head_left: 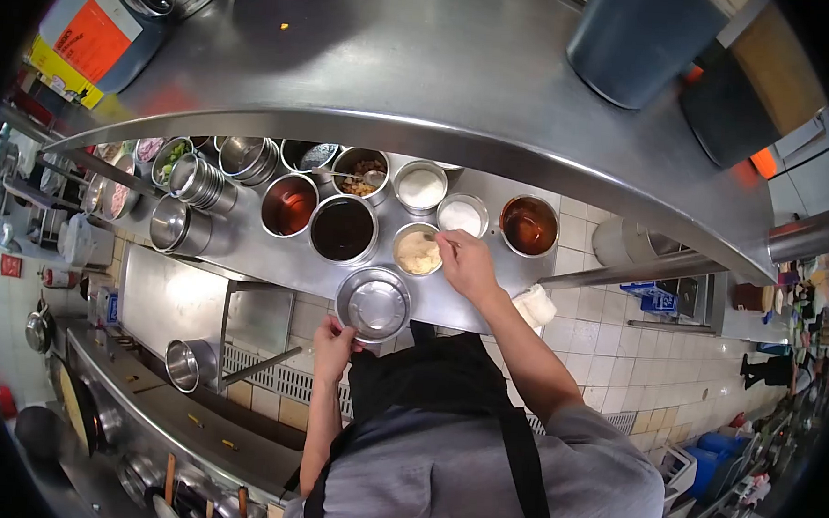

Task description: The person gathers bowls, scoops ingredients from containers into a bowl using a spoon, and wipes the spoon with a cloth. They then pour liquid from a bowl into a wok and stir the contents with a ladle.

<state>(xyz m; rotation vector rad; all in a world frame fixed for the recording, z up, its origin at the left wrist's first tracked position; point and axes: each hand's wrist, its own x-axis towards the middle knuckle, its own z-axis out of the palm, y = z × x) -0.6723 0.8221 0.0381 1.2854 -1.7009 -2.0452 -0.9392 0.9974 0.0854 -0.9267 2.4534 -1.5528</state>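
Two bare hands at work over a steel counter [440, 303]; L hand [332, 346] at near-left edge of an empty-looking metal bowl [374, 306], fingers closed on its rim; bowl sits at counter's front edge, just before the person's black apron [432, 377]; R hand [466, 262] reaches fwd over the right edge of a metal tub w/ pale yellow contents [416, 257], fingers drawn in together; can't tell what, if anything, they grip, as it's too small & partly hidden; pale tub stands just beyond the bowl, a bit to its right.

Around these: tub of near-black liquid [343, 229] just left of the pale one; tub of red-brown sauce [290, 206] farther left; 2 tubs of white contents behind, one near R hand [462, 215], other farther back [421, 186]; dark reddish sauce tub [529, 226] at right end of counter; brown-chunk tub [355, 183] at back w/ a spoon [374, 177] in it; stacked metal cups [205, 184] at left; white cloth [534, 306] near R forearm, at counter's edge; steel shelf [397, 61] runs above the back row.
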